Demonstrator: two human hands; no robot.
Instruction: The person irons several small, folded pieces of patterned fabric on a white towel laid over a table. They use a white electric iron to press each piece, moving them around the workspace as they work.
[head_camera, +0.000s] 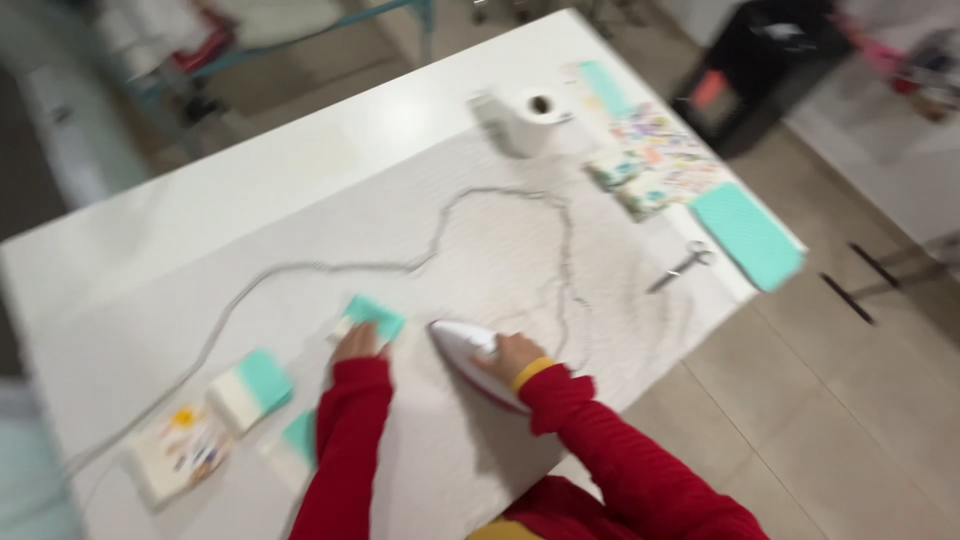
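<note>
The right hand (508, 355) grips the iron (470, 358), the left hand (357, 342) presses flat the teal cloth piece (372, 318) at nine o'clock of it, not ironed yet.

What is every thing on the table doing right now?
Left hand: pressing flat on the teal fabric piece.
Right hand: gripping the iron.
Iron: flat on the table.
Cord: loose, looping.
Scissors: lying flat.
Paper roll: upright.

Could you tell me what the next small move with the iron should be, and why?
Probably slide the iron left onto the teal fabric piece: the right hand grips it just beside that piece, which the left hand pins flat.
</note>
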